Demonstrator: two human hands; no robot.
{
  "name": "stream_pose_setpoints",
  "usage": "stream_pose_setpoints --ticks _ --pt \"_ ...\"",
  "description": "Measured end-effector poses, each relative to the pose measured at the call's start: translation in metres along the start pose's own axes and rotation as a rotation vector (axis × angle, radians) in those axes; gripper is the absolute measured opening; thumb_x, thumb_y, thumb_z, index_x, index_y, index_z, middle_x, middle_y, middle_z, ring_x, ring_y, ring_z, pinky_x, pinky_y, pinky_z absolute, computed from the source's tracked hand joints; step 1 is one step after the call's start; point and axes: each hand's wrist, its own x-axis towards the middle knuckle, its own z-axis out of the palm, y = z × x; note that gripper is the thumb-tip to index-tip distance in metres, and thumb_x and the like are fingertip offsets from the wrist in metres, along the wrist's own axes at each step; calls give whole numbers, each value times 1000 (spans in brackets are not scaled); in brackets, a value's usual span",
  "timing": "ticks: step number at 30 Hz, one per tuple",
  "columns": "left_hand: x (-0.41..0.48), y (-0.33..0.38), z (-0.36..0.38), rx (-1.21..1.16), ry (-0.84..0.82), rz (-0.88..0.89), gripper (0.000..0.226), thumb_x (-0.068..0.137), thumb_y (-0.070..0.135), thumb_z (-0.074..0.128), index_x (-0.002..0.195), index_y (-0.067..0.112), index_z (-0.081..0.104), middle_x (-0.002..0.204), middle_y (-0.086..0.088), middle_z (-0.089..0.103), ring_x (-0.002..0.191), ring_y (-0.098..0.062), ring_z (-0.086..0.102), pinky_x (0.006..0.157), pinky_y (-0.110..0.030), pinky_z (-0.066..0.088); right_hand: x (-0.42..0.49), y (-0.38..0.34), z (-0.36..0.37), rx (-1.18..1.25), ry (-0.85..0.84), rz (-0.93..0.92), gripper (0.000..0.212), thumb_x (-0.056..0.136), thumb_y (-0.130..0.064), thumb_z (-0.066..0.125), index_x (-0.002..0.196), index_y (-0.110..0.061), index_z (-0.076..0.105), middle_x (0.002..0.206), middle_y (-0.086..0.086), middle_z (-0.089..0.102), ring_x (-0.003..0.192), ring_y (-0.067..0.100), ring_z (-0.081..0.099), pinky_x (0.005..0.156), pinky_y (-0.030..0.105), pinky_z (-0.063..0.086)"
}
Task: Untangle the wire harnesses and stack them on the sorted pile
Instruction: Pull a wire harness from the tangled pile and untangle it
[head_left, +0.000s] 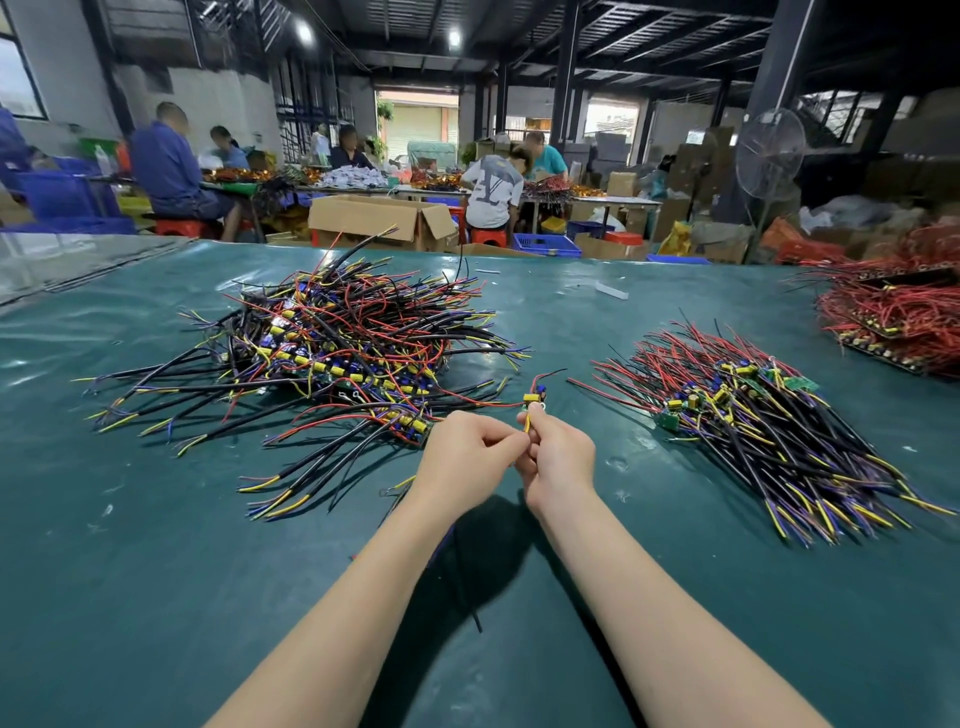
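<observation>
A big tangled heap of wire harnesses (343, 338) with black, red, yellow and blue leads lies on the green table cover (156, 545) at centre left. The sorted pile (753, 415), its harnesses laid roughly parallel, sits to the right. Between them, my left hand (462, 452) and my right hand (558, 457) meet and both pinch one wire harness (532, 402). Its small yellow part and red lead stick up above my fingers. A black lead hangs down under my wrists.
Another heap of red wires (893, 312) lies at the table's far right edge. Beyond the table stand cardboard boxes (384, 221), blue crates (545, 244), a standing fan (769, 150) and several seated people (171, 166) at work tables.
</observation>
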Motion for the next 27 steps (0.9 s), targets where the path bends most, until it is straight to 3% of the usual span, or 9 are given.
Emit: stream_pose_setpoints --ticks 5,9,14,21,27 --pt "6 -3 1 -171 28 -168 25 86 13 56 68 -2 66 30 6 38 30 -4 30 43 -22 26 2 -7 -6 71 -143 130 28 94 -15 52 69 -4 58 36 -8 29 27 2 21 28 12 18" --pt "7 -8 -7 -157 10 -157 29 85 12 55 56 8 57 30 6 36 29 -5 29 36 -17 25 0 -7 -2 1 -229 159 26 94 -8 49 69 -2 55 36 -6 36 27 1 27 27 11 19" --pt "5 -2 -6 -203 -29 -107 24 84 8 55 63 -1 63 36 7 35 31 -5 29 34 -14 26 5 -16 -2 20 -197 109 25 92 -5 51 67 0 54 33 -6 38 25 1 30 26 11 19" --pt "0 0 -3 -314 -235 -198 25 88 9 56 66 14 65 48 7 49 36 1 40 34 -12 30 13 -24 -19 102 -1 87 26 90 -10 58 65 -4 53 31 -8 40 23 2 33 27 9 23" --pt "-1 5 1 -299 -224 -135 24 87 11 58 66 17 67 43 11 48 36 -2 37 34 -11 28 18 -22 -13 97 68 17 29 88 -6 59 60 -4 53 31 -7 43 23 2 32 28 10 27"
